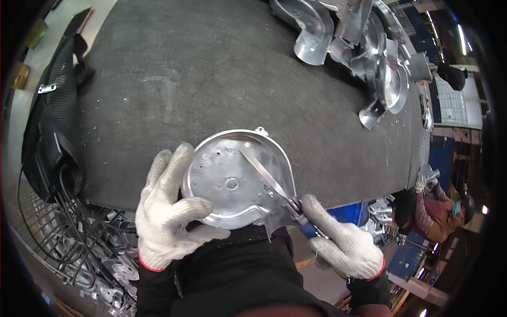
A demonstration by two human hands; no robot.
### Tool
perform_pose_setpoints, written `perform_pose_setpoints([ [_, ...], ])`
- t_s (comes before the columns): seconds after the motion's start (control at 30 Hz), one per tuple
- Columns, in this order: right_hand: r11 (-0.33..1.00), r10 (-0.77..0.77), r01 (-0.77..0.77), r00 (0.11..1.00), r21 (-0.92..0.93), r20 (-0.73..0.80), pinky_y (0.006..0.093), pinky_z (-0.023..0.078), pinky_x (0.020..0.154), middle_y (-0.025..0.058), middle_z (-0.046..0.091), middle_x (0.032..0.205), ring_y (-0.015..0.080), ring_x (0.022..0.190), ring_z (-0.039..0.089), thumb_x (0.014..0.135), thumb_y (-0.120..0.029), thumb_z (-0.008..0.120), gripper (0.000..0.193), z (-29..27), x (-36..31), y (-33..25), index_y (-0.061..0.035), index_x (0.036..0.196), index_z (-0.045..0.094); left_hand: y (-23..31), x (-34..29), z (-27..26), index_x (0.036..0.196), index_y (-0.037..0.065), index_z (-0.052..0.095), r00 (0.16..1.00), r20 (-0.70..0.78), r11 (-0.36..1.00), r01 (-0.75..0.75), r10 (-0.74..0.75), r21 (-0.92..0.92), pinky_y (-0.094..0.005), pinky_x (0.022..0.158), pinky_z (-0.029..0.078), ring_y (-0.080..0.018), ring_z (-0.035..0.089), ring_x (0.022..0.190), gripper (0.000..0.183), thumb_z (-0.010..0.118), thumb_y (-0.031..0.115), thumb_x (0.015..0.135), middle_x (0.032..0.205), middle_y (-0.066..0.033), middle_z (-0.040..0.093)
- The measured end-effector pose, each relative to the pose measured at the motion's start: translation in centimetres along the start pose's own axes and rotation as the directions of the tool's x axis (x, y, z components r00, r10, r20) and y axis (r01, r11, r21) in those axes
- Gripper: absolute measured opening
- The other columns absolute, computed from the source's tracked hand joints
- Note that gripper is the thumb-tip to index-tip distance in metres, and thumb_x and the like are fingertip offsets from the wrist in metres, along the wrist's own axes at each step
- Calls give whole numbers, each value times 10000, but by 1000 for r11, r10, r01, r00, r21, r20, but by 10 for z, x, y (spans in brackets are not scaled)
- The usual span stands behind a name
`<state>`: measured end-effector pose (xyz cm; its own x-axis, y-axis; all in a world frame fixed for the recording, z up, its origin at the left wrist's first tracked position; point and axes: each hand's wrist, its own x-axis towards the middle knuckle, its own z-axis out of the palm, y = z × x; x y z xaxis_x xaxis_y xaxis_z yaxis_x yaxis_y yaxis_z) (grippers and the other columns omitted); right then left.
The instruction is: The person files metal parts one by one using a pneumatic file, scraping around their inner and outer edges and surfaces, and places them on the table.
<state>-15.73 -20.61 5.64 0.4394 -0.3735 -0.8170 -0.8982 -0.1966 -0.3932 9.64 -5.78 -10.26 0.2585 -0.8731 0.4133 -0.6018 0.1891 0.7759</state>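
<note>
Round, shallow metal housing (222,174) at the near edge of the counter (158,90), partly overhanging toward the body, open face up. Nearly circular, so with hardly any long axis in the dish; stubby outlet pointing to the near right, small lug on the far rim. Over the right half of the housing, slender blade tool (271,181), long axis slanting, tip toward the housing's far middle, handle toward its near right. Cannot tell, from this angle, any contact between tip and metal.

To the near right of the housing, right hand (348,245) clamped on the handle (in white knit, red at the cuff), one finger stretched along it. At the housing's left rim, left hand (166,222), fingers spread apart, one digit lapped over the near-left rim; cannot tell how firm a grip.

Beyond the housing, to the far right, heap of curved silver parts (388,79). Well left of the housing, black mesh item (58,111); to its near left, wire basket (53,238). Just right of the housing's outlet, lower than the counter, blue bin (346,213); much farther right, co-worker (435,211).
</note>
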Motion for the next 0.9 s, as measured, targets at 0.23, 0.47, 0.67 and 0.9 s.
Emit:
perform_pose_setpoints([
  [0.23, 999, 36, -36, 999, 15, 36, 370, 559, 992, 185, 518, 1555, 334, 1193, 696, 1007, -278, 645, 721, 1, 2, -3, -111, 1633, 330, 6, -1, -8, 782, 112, 685, 998, 27, 998, 56, -57, 18, -560, 985, 515, -559, 606, 1177, 534, 956, 434, 454, 1450, -302, 566],
  [0.47, 999, -36, 36, 999, -40, -7, 367, 577, 944, 193, 595, 1476, 315, 1101, 735, 1010, -281, 632, 726, 3, -11, -1, -132, 1643, 310, 1, 12, -7, 1284, 49, 672, 988, 65, 974, 149, -140, -170, -527, 1171, 416, -416, 590, 1346, 921, 979, 254, 441, 1427, -245, 624],
  [0.67, 997, -8, 10, 1000, -73, 31, 419, 595, 829, 177, 736, 1215, 362, 908, 755, 1021, -295, 623, 742, 2, 9, -13, -151, 1657, 267, -2, 6, -5, 1298, 5, 666, 979, 42, 945, 203, -199, -257, -533, 1194, 386, -372, 602, 1354, 930, 991, 239, 458, 1384, -224, 665],
  [0.9, 996, -87, 87, 996, 10, -15, 406, 576, 917, 186, 630, 1430, 364, 1076, 726, 1024, -290, 610, 724, 7, 8, 5, -138, 1651, 282, -5, 11, -6, 1302, 4, 677, 984, 68, 961, 177, -166, -215, -523, 1192, 379, -363, 617, 1340, 896, 980, 328, 524, 1370, -217, 677],
])
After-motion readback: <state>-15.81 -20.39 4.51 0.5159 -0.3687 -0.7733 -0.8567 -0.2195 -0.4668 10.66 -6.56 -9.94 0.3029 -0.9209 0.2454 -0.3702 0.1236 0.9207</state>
